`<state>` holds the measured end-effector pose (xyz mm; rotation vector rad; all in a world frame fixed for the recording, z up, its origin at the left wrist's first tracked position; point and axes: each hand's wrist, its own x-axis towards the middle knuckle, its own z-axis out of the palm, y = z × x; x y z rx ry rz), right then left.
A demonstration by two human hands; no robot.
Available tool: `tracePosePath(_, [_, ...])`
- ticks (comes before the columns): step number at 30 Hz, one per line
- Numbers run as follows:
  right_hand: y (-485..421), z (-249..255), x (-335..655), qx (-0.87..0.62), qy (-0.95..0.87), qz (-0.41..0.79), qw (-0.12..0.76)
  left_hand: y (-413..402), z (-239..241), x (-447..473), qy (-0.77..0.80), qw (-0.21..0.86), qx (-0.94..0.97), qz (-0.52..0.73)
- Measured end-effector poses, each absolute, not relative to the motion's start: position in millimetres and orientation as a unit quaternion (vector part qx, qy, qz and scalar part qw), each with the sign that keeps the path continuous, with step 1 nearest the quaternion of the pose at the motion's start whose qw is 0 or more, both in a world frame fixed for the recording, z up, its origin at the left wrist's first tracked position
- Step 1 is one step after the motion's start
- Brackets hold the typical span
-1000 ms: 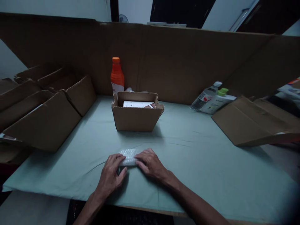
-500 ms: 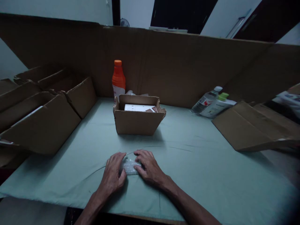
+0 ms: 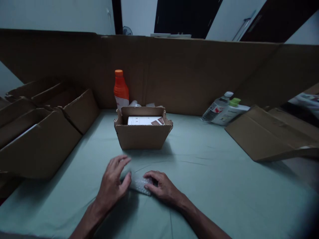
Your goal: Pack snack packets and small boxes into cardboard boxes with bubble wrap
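Observation:
A small flat piece of bubble wrap (image 3: 140, 184) lies on the green cloth in front of me; whether it encloses anything is unclear. My right hand (image 3: 161, 186) pinches its right end between thumb and fingers. At its left end, my left hand (image 3: 116, 177) is raised slightly with thumb and fingers apart, slightly blurred by motion. Beyond both hands stands an open cardboard box (image 3: 143, 137) with a white box (image 3: 139, 120) inside.
Open cardboard boxes (image 3: 47, 142) line the left side. An orange bottle (image 3: 121, 89) stands behind the middle box. At right are a clear bottle (image 3: 216, 108), a white bottle with a green cap (image 3: 230, 114) and another cardboard box (image 3: 269, 136). A cardboard wall (image 3: 186, 73) borders the back.
My left hand has lifted off the bubble wrap and opened. The bubble wrap has turned slightly, its right end now nearer me, with my right hand still on it. The camera view has shifted a little.

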<state>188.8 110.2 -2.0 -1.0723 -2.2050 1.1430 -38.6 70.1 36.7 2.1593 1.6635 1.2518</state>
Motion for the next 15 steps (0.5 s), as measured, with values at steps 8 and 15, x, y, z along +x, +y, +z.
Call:
tracePosePath(8, [109, -4, 193, -0.390, -0.785, 0.428, 0.218, 155, 99, -46, 0.551, -0.152, 0.717, 0.398])
tracePosePath(15, [115, 7, 196, -0.395, -0.760, 0.477, 0.197, 148, 73, -38, 0.531, -0.211, 0.671, 0.472])
